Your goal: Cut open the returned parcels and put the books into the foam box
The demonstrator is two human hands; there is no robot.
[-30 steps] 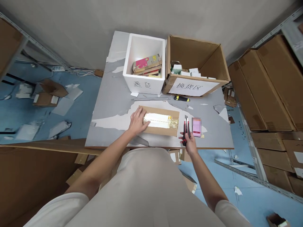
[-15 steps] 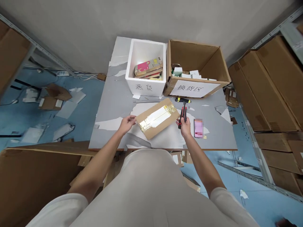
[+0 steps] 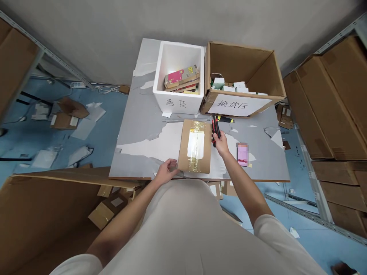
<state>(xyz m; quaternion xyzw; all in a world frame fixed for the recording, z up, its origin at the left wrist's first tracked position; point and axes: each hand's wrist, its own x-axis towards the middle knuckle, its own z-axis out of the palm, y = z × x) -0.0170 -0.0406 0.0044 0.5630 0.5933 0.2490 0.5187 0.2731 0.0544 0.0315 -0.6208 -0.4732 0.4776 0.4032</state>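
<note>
Grey wall (image 3: 114, 34), blue floor (image 3: 110, 109) and, in the middle, a grey table (image 3: 133, 122) with worn white patches, as I see them from afar through the head camera. The parcel (image 3: 195, 147) lies near the table's front edge, its long sides running away from the wearer. I judge the work on it to be at an early stage: it is in place between the hands, but no cut shows in its tape (image 3: 194, 165) and no flap is raised, so its contents are left to be reached. It is a flat brown carton with a white label (image 3: 191, 147); the glossy tape runs lengthwise down the middle, over the label.

My left hand (image 3: 166, 172) is at the near left corner, fingers loosely curled round nothing that I can see; I cannot tell whether it touches. My right hand (image 3: 220, 143) grasps a red-and-black cutter (image 3: 215, 130) beside the right edge. Beyond lie a yellow-and-black knife (image 3: 225, 119), a white box (image 3: 190, 106) holding books (image 3: 183, 78), and a brown box (image 3: 241, 61); the phone (image 3: 242, 154) lies farther right.
</note>
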